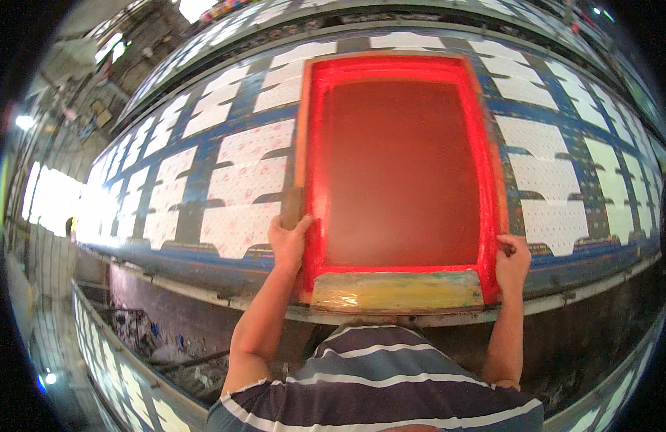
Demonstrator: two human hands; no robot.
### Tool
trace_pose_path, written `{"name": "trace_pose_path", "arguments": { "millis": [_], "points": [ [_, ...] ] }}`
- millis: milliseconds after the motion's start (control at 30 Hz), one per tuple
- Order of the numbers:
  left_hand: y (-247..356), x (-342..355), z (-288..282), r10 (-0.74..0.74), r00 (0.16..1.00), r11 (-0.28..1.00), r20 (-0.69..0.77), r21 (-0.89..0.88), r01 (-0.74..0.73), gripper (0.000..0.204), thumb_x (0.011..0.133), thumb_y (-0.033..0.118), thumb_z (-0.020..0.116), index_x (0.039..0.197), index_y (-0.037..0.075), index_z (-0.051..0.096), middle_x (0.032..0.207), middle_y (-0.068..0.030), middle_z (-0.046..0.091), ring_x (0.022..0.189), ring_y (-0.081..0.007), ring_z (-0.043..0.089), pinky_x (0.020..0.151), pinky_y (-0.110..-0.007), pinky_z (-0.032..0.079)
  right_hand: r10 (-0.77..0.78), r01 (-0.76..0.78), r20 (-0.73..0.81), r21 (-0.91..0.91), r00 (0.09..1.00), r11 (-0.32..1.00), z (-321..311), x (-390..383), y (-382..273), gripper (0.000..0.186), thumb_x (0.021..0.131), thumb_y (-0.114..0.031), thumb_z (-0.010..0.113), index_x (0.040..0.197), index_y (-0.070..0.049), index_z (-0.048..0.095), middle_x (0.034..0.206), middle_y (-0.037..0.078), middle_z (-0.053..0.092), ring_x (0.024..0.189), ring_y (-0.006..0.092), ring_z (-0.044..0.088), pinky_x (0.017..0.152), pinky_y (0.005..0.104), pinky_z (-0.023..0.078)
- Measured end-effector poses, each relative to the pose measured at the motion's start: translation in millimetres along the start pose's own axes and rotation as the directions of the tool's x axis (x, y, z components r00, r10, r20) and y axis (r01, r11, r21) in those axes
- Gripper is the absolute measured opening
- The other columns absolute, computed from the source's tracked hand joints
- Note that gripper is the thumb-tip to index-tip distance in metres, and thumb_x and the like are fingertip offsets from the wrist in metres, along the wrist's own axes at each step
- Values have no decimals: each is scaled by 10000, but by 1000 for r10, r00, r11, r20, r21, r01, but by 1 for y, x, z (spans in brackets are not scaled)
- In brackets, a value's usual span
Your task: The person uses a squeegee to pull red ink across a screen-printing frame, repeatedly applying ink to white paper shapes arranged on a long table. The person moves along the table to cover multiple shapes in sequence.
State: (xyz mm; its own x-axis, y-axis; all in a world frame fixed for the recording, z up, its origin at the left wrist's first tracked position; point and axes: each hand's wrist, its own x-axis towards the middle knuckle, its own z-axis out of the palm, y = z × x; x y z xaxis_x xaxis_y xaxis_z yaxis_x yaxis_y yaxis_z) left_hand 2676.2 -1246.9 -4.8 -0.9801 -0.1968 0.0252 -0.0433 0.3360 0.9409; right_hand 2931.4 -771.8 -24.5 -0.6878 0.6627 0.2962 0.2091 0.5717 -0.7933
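Observation:
A large screen-printing frame lies over the long printing table, with a brown-red mesh and bright red borders. Along its near end runs a yellowish, ink-stained strip with a wet shine. My left hand is closed on the frame's left side, thumb over the edge, just below a brownish block there. On the right side, my right hand grips the rail with bent fingers. What lies beneath the frame is hidden.
White cut fabric pieces lie in rows on the blue table. Those left of the frame carry reddish marks; those on its right show small dots. A metal rail edges the table near me. Other similar tables stand beyond and behind me.

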Motion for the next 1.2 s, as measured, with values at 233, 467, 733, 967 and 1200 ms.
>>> {"name": "trace_pose_path", "arguments": {
  "millis": [233,467,733,967,1200],
  "points": [
    [9,-15,19,52,999,994,-14,96,-50,433,877,218,972,1143,-54,765,1013,-134,825,860,-190,744,829,-362,609,40,-40,54,7,998,999,-18,6,22,418,863,177,654,1205,-26,782,1246,169,764,1156,311,761,996,399,606],
    [-11,-8,22,50,999,988,-15,147,-47,571,835,368,983,1147,-44,738,1068,-262,808,1032,-420,799,931,-508,613,-411,524,423,-195,808,829,-32,-42,-78,562,854,-51,861,1404,-100,754,1601,213,645,1435,452,610,1222,561,474],
    [-6,-8,23,16,999,971,-29,237,-9,625,832,418,980,1173,-48,743,1053,-242,806,1009,-411,796,924,-495,617,-537,747,664,-50,520,663,14,-79,-158,533,806,-40,802,1336,-75,762,1324,160,765,1302,410,697,1126,532,536],
    [-20,-10,31,125,986,988,-107,100,-115,574,955,370,875,1338,-36,741,1307,-284,739,1265,-451,711,1091,-498,563,-437,758,745,-140,505,638,57,-77,-192,494,823,33,703,1295,-87,787,1224,158,794,1146,381,743,968,516,579],
    [-49,6,39,216,975,963,-49,-155,-221,397,1069,88,694,1452,-14,718,1418,-217,719,1333,-362,687,1189,-467,509,-250,653,813,-198,526,731,47,-44,-219,418,891,-47,718,1283,-147,823,1159,150,821,1110,395,781,943,536,624]
  ]
}}
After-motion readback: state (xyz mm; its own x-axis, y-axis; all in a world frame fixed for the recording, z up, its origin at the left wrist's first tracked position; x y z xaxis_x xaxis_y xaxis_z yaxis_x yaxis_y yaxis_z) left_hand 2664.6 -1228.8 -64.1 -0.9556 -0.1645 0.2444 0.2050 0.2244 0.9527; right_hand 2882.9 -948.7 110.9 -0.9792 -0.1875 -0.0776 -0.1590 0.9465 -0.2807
